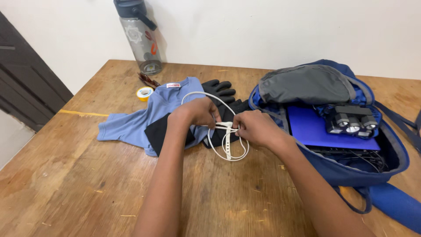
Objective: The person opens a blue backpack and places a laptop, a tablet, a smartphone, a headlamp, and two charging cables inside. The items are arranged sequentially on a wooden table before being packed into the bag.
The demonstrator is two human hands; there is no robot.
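White cable (228, 149), coiled lengthwise toward camera, pinched by both hands (199, 112).

This looks like a room in a home, used for packing a bag. A worn wooden surface (87, 184) stands against a plain white wall (263, 26), with a dark panelled door (22, 83) to one side. Personal things lie about: a blue shirt (144, 118), black gloves (219, 90), a water bottle (140, 37), a roll of tape (144, 93), and an open blue backpack (351, 173) with a headlamp (351, 119) in it.
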